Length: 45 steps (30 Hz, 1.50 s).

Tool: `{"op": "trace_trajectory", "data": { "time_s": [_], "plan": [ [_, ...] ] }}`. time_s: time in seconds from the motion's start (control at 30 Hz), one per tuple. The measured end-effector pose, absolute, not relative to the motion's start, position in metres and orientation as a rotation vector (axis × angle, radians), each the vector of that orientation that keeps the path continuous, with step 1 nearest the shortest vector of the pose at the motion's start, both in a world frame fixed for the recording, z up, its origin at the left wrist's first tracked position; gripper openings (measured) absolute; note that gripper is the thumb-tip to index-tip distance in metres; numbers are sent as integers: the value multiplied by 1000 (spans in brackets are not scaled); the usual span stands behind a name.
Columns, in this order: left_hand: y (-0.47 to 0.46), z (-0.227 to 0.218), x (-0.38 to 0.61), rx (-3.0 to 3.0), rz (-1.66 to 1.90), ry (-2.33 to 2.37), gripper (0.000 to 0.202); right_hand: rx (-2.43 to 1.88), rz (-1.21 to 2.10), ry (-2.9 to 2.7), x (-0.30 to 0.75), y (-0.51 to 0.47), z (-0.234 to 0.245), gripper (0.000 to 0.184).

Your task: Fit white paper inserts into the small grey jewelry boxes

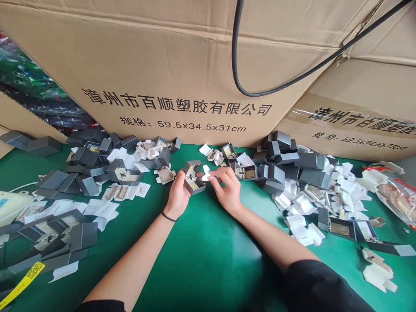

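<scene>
Head cam gave me both bare hands mid-table, close together over the green tabletop [195, 260]. L hand [178, 197], w/ a black band [169, 216] at the wrist, gripped a small dark-grey box [195, 186], thumb on its near side; I couldn't make out all the fingertips behind it. That box was open & tilted, patterned lining showing, approx. centre of view. R hand [228, 189] pinched a white card piece [206, 173] btwn thumb & fingers, just R of the box; couldn't tell if card & box touched. Just beyond the R hand I saw an open box [249, 173], and near the L hand a folded beige insert [165, 174]. Dark boxes [87, 156] were heaped on the L, some open, w/ white papers [104, 209] among them; more dark boxes [281, 158] on the R, next to a pile of white inserts [344, 190]. At far R I had a clear plastic bag [398, 197]; bottom L, a yellow strip [24, 284] w/ a printed code. Behind it all stood a big printed carton [156, 56], a black cable [247, 92] hanging in front.
</scene>
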<state>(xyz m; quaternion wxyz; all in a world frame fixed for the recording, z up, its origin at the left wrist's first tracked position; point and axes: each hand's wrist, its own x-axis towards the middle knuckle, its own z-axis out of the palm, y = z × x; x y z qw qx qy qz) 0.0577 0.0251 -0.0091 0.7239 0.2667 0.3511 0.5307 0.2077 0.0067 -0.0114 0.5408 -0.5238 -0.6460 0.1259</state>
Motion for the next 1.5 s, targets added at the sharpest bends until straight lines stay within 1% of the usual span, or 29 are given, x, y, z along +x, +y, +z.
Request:
{"op": "trace_trajectory", "data": {
  "time_s": [0.17,0.27,0.37,0.47,0.63,0.77,0.83,1.0,1.07,1.23,1.33,1.5],
  "plan": [
    [23,-11,61,655,1260,769,32,-1318,512,-1515,199,2,-7,17],
    [22,-10,61,634,1257,795,35,-1397,709,-1410,199,5,-11,20],
    [21,-9,60,627,1199,794,40,-1357,841,-1430,200,8,-16,26],
    [22,-10,59,625,1177,796,38,-1299,794,-1571,201,10,-19,27],
    [24,-9,60,624,1159,844,34,-1370,506,-1708,206,10,-16,15],
    [24,-3,61,620,1137,822,36,-1378,296,-1642,211,12,-7,18],
    [24,-1,61,629,1122,775,37,-1345,359,-1581,210,13,-4,20],
    [24,-3,61,606,1115,677,27,-1235,800,-1392,201,13,-3,26],
    [23,-3,61,591,1099,665,25,-1224,882,-1360,198,13,-5,27],
    [21,-3,64,599,1063,728,27,-1234,1029,-1225,196,13,-12,25],
    [20,-5,65,638,1068,770,30,-1220,1051,-1189,194,11,-16,23],
    [19,-5,65,731,1035,817,35,-1328,856,-1215,188,8,-20,17]
  ]
}}
